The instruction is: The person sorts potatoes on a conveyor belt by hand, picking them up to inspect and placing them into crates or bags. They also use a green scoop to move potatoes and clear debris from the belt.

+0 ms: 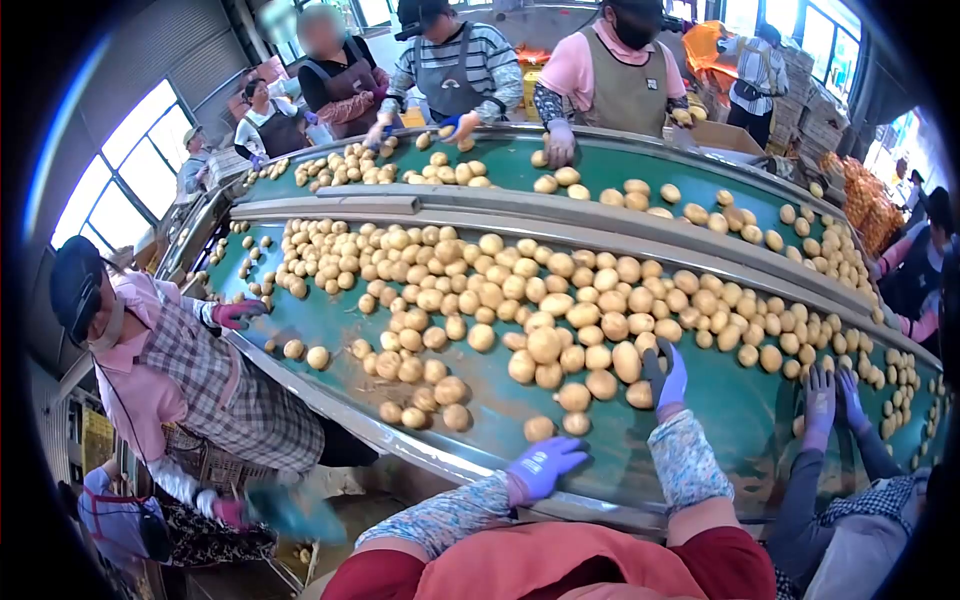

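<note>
My left hand [545, 466], in a purple glove, lies low over the near side of the green conveyor belt [490, 395], its fingers stretched out to the right. Two potatoes [556, 427] sit just beyond its knuckles. Farther right, my right hand [670, 378] reaches up the belt in a purple glove with a dark patch, fingers apart. Its fingertips are at the lower edge of a broad band of potatoes [612, 325], beside a potato [640, 394]. Both forearms wear patterned sleeve covers.
A metal divider [560, 232] separates this belt from a second one [600, 170], where co-workers stand handling potatoes. At right, another person's gloved hands [835, 397] touch the belt. A person in a checked apron [200, 370] stands at left, holding a blurred teal thing [298, 510].
</note>
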Demonstrator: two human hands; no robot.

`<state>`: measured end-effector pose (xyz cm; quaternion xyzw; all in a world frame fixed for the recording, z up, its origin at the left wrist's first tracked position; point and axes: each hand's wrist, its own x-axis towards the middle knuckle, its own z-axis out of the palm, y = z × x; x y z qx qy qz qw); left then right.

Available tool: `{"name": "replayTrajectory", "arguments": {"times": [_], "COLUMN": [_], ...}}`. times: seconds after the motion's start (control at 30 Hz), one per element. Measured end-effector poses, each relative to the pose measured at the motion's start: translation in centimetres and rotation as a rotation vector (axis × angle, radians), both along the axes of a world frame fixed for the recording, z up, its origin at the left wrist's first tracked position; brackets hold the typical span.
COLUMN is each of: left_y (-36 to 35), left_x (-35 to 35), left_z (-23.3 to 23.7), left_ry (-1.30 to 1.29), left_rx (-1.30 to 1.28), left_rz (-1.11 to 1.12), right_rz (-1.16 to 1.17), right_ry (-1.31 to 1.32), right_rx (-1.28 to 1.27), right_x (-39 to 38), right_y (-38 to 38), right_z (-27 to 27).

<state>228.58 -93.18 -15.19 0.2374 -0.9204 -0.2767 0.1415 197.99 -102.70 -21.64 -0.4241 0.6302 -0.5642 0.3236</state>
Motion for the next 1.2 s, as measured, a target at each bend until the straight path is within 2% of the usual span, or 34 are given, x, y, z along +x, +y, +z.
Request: {"name": "replayTrajectory", "arguments": {"times": [0.03, 0.1, 0.17, 0.2, 0.23, 0.3, 0.33, 0.37, 0.43, 0.47, 0.5, 0.53, 0.57, 0.63, 0.67, 0.7, 0.73, 0.77, 0.83, 0.87, 0.9, 0.93, 0.97, 1.03, 1.07, 1.1, 1.13, 1.17, 1.2], "left_y": [-0.7, -1.8, -2.8, -3.4, -4.4, -5.3, -5.5, -6.2, -7.7, -9.2, -10.2, -11.5, -12.7, -15.6, -17.6, -18.9, -19.1, -21.0, -22.2, -20.7, -20.3, -19.4, -18.5, -17.0, -16.0, -15.6, -14.7, -13.6, -12.4], "left_x": [0.3, 0.3, 0.9, 1.4, 2.5, 6.9, 9.5, 11.9, 16.3, 18.6, 21.7, 24.7, 27.2, 33.7, 38.1, 44.4, 44.8, 48.0, 52.6, 50.2, 49.2, 48.3, 47.4, 45.3, 43.2, 41.3, 39.0, 36.5, 33.9], "left_z": [0.2, 0.2, -0.9, -0.9, -0.3, -0.4, -0.5, -0.4, 0.3, 0.6, -0.8, -0.5, 3.9, 2.3, -3.2, -5.0, 2.0, 0.0, -3.0, 1.0, 0.7, 0.5, 0.1, -0.1, 0.1, 0.9, 2.1, 3.1, 4.9], "left_ry": [0.028, 0.013, 0.027, 0.029, -0.166, -0.159, -0.077, -0.142, -0.265, -0.326, -0.225, -0.412, -0.603, -0.757, -0.870, -0.291, -0.466, -0.399, -0.425, -0.291, -0.190, -0.137, -0.093, 0.042, 0.118, 0.154, 0.182, 0.213, 0.201], "left_rx": [0.020, -0.030, -0.178, -0.204, -0.176, -0.180, -0.115, -0.115, -0.107, -0.132, -0.209, -0.232, 0.018, 0.013, -0.148, -0.487, -0.381, -0.382, -0.395, -0.262, -0.446, -0.422, -0.395, -0.268, -0.198, -0.134, -0.112, -0.091, -0.066], "left_rz": [-0.068, -0.199, -0.228, -0.208, -0.228, -0.072, 0.023, 0.070, 0.156, 0.223, 0.323, 0.345, 0.418, 0.729, 0.814, 0.733, 0.837, 1.052, 1.306, 1.284, 1.243, 1.146, 1.044, 0.760, 0.714, 0.576, 0.457, 0.337, 0.210], "right_rz": [0.010, 0.087, 0.210, 0.293, 0.376, 0.544, 0.610, 0.625, 0.673, 0.784, 0.882, 0.965, 1.024, 1.007, 1.266, 0.962, 0.927, 0.924, 0.795, 0.519, 0.233, 0.074, -0.122, -0.611, -0.465, -0.336, -0.292, -0.013, 0.107], "right_ry": [-0.061, 0.005, 0.138, 0.081, 0.025, -0.088, -0.020, -0.059, 0.109, 0.030, -0.047, -0.042, -0.032, 0.276, 0.524, 0.843, 0.966, 1.085, 1.068, 1.158, 1.167, 1.115, 1.041, 1.042, 0.743, 0.673, 1.010, 1.083, 1.037], "right_rx": [-0.035, -0.138, 0.009, 0.042, 0.075, 0.152, 0.118, 0.038, -0.015, 0.111, 0.238, 0.126, 0.009, -0.298, -0.129, -0.603, -0.590, -0.572, -0.143, 0.012, 0.003, 0.386, 0.577, 0.679, 0.851, 0.790, 0.634, 0.728, 0.475], "right_x": [3.7, 9.1, 13.7, 16.5, 19.6, 25.2, 27.8, 31.2, 36.9, 39.9, 43.0, 46.6, 50.2, 53.9, 53.3, 52.6, 49.8, 46.7, 38.8, 35.0, 30.1, 26.6, 23.9, 19.3, 19.8, 21.6, 25.4, 28.8, 32.2], "right_y": [0.0, -0.4, 0.0, -0.7, -1.4, -3.3, -5.2, -6.8, -9.1, -10.7, -12.0, -12.8, -13.3, -11.7, -12.3, -11.4, -11.5, -11.1, -12.3, -11.0, -12.1, -10.1, -7.5, -4.0, -2.8, -1.7, -0.9, -1.2, -1.4], "right_z": [2.7, 3.5, 6.7, 6.7, 6.5, 6.2, 5.7, 6.0, 8.3, 8.9, 8.9, 8.8, 9.1, 9.3, 13.3, 10.5, 11.6, 12.9, 13.2, 15.7, 11.4, 15.1, 16.6, 9.1, 10.2, 9.8, 11.6, 16.1, 13.2]}}
